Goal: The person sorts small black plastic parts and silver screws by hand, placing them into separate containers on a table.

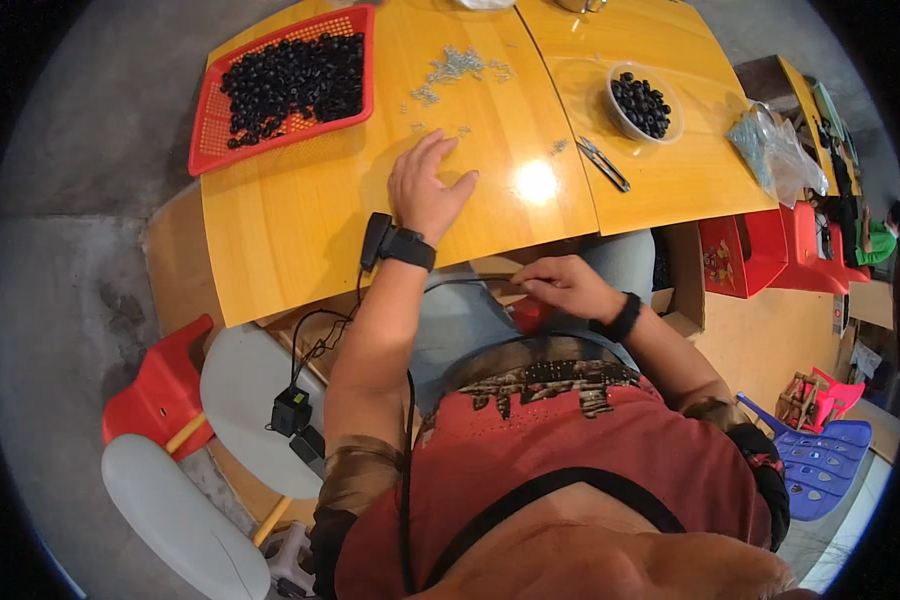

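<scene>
With fingers apart, the left hand (428,190) might bump and scatter tiny silver metal bits (457,65); I can't tell the right hand (575,288)'s grip.

Table (300,230) yellow, wood-grained. Basket (280,146) red; parts (310,75) in it black. Metal bits (460,63) silvery. Tub (676,120) clear, beads (640,103) black. Bag (798,165) clear, contents pale blue-green. Cord (470,282) black. Wristbands (408,247) black. Shirt (550,440) dull red, neckline black, dark brown-black patterned band, dotted. Jeans (460,325) pale blue. Left stool (160,390) red. Chair (255,390) grey. Plastic seat (820,465) blue, pale-spotted.
</scene>
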Motion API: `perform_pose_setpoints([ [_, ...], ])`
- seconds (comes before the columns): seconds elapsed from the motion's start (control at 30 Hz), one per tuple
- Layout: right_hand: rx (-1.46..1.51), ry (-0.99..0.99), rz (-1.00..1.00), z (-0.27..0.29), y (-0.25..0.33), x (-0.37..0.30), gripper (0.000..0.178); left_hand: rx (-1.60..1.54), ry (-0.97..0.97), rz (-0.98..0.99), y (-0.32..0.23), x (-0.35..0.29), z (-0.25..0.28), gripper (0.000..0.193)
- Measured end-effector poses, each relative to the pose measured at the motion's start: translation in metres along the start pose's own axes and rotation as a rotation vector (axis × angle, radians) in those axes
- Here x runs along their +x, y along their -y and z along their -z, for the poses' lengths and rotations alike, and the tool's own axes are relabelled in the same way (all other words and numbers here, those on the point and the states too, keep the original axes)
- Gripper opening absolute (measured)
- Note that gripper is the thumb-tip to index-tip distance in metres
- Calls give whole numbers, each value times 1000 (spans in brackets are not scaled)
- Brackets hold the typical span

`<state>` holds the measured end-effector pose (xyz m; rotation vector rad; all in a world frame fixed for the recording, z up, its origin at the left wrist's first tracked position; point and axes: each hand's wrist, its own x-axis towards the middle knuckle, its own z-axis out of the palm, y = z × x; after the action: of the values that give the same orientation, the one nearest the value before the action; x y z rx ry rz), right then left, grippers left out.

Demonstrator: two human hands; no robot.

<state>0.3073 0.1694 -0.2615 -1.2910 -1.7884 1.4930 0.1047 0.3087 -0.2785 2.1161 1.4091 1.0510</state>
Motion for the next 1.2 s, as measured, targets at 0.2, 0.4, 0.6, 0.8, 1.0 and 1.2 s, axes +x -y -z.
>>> perform_pose_setpoints([
  [0.2, 310, -509, -83, 22, 52, 27, 23, -104, 39, 42, 5, -2, 2, 40],
  [0.4, 21, -701, -220, 63, 24, 40, 34, -47, 24, -43, 12, -7, 27, 42],
  [0.6, -855, -662, 13, 73, 9, 47, 44, 144, 97, 124, 15, -12, 39, 52],
  [0.8, -1093, -673, -56, 65, -8, 72, 35, 158, 184, 184, 18, -18, 39, 52],
  [1.0, -867, -685, 209, 60, -11, 58, 35, 187, 149, 182, -6, -46, 20, 50],
  [1.2, -705, -638, 309, 75, -16, -11, 16, 87, 268, 189, -25, -63, 26, 49],
])
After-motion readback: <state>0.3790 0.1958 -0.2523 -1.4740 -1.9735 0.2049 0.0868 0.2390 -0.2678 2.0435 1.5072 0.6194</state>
